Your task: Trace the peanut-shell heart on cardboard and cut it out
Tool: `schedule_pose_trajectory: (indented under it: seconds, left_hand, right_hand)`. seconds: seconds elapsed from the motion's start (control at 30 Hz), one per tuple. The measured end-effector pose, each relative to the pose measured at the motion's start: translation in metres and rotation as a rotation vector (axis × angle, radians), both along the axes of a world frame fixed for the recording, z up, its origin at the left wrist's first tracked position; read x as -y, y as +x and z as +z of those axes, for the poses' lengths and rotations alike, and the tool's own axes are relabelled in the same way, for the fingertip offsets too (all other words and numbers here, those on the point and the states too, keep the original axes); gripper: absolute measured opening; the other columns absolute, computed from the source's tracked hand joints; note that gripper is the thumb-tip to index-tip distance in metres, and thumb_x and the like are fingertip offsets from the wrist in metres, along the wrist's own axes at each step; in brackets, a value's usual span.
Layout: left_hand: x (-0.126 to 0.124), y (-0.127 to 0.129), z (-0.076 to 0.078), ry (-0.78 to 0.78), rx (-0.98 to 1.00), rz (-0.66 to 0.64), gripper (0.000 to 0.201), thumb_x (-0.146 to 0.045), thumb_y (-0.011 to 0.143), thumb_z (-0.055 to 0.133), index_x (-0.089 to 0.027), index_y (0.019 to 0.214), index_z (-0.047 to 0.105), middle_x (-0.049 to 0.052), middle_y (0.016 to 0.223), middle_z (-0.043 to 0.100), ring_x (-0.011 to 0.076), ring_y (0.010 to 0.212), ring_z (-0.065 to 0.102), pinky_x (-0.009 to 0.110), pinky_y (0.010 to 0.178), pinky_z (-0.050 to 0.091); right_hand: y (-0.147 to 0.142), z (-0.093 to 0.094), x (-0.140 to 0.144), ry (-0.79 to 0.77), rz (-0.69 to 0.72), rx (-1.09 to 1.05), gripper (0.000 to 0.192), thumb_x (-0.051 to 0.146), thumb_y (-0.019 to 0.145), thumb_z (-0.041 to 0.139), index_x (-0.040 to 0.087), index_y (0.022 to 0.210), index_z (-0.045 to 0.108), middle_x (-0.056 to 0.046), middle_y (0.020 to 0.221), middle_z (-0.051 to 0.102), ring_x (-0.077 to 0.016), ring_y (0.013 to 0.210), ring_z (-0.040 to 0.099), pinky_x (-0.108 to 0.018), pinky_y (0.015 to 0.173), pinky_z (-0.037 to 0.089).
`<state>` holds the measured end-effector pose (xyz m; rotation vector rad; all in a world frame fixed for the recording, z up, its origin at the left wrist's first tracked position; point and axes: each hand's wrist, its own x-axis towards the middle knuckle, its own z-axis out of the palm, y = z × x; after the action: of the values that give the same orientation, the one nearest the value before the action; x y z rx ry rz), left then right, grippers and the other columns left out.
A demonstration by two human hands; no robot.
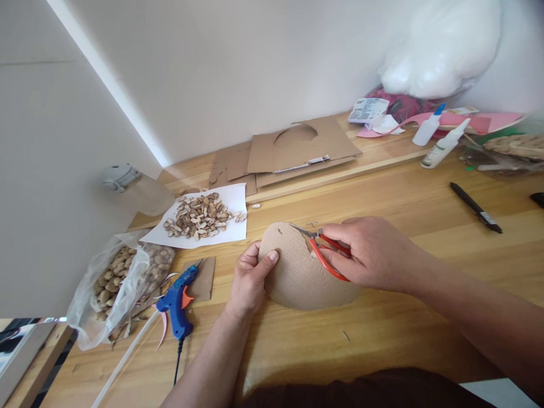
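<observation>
The left hand [250, 277] pinched the cardboard disc [297, 272] by its edge, thumb on top, while the right hand [365, 252], just across it, gripped red scissors [325, 252] at the upper rim; short snips, turning the disc, would likely cut cleanest.

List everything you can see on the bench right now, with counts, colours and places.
round brown cardboard disc: 1, centre, held at both sides
red-handled scissors: 1, at the disc's top edge
blue hot glue gun: 1, left of the disc
white paper sheet with nut shells: 1, behind the glue gun
clear plastic bag of shells: 1, far left
flat brown cardboard sheets: several, back ledge, one with a round hole
white glue bottles: 2, back right
black pen: 1, right
wooden table: 1, light brown
left hand: grips the disc's left edge
right hand: holds the scissors
</observation>
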<state>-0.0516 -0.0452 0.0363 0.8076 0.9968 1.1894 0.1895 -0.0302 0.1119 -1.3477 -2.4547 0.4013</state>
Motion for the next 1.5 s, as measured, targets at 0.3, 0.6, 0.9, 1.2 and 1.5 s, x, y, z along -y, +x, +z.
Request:
schedule_pose_trajectory:
  seconds: [0.3,0.6,0.9,1.2,1.5]
  left_hand:
    - [0.000,-0.001,-0.002,0.001,0.010,-0.018,0.023,-0.031,0.076,0.080,-0.021,0.095,0.071,0.000,0.082,0.069,0.0129,0.071,0.060,0.025,0.070,0.047]
    - [-0.001,-0.004,-0.002,-0.005,-0.011,-0.025,0.022,-0.031,0.077,0.079,-0.022,0.094,0.070,-0.001,0.083,0.067,0.0115,0.072,0.059,0.024,0.069,0.045]
    - [-0.001,-0.005,-0.001,0.023,-0.054,-0.032,0.023,-0.031,0.078,0.078,-0.020,0.096,0.069,0.000,0.084,0.067,0.0124,0.073,0.059,0.025,0.070,0.044]
    - [-0.002,-0.005,-0.002,0.031,-0.053,-0.031,0.022,-0.030,0.079,0.078,-0.020,0.095,0.069,0.000,0.083,0.067,0.0126,0.073,0.058,0.025,0.069,0.044]
    - [-0.002,-0.005,0.002,0.038,-0.072,-0.060,0.024,-0.033,0.079,0.077,-0.020,0.098,0.069,0.001,0.084,0.066,0.0129,0.072,0.056,0.024,0.069,0.043]
  right_hand:
    - [-0.001,-0.002,0.000,-0.015,-0.009,-0.003,0.041,0.047,0.097,0.044,0.020,0.066,0.039,0.002,0.053,0.049,-0.0105,0.049,0.034,-0.030,0.054,0.019]
    - [0.003,-0.005,-0.002,0.015,-0.005,0.016,0.043,0.052,0.096,0.044,0.021,0.066,0.040,0.004,0.050,0.048,-0.0108,0.046,0.033,-0.029,0.052,0.019]
    - [0.003,-0.005,-0.002,0.016,0.004,0.020,0.043,0.050,0.096,0.046,0.021,0.065,0.039,0.005,0.050,0.047,-0.0105,0.046,0.033,-0.028,0.051,0.021]
    - [0.005,-0.006,-0.008,0.014,0.035,-0.042,0.045,0.049,0.097,0.046,0.020,0.063,0.040,0.006,0.049,0.043,-0.0092,0.046,0.031,-0.028,0.050,0.021]
    - [0.006,-0.006,-0.014,-0.302,0.001,-0.185,0.047,0.054,0.095,0.047,0.020,0.063,0.042,0.005,0.054,0.039,-0.0094,0.051,0.031,-0.026,0.047,0.022]
